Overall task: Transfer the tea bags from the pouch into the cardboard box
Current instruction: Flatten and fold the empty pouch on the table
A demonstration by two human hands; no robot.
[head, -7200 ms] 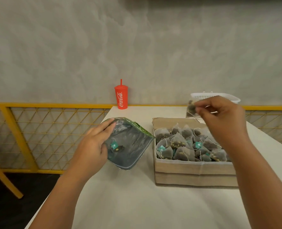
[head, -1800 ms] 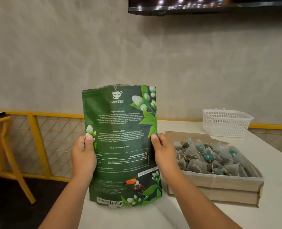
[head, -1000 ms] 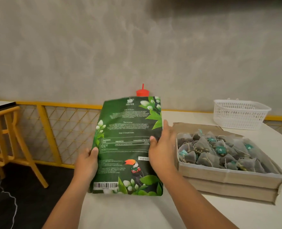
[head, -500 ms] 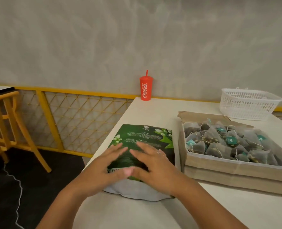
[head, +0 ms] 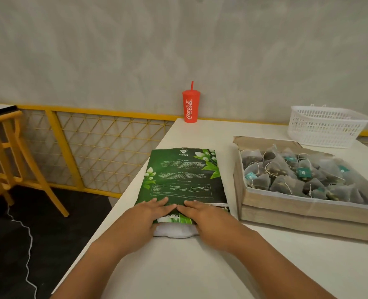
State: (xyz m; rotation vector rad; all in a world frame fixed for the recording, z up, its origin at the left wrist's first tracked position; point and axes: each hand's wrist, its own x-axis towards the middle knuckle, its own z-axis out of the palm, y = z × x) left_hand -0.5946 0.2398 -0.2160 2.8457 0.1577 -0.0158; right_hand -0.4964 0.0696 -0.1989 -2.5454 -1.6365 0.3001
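a person's left hand and right hand press flat, fingers straight, on the green tea pouch, which lies lengthwise just left of the cardboard box.

Bare left hand, bare right hand, forearms bare too (to the view's lower edge)

The pouch is printed film with a faint sheen, the box rough matt cardboard (brown, unprinted). The tea bags are sheer mesh; the tabletop looks smooth.
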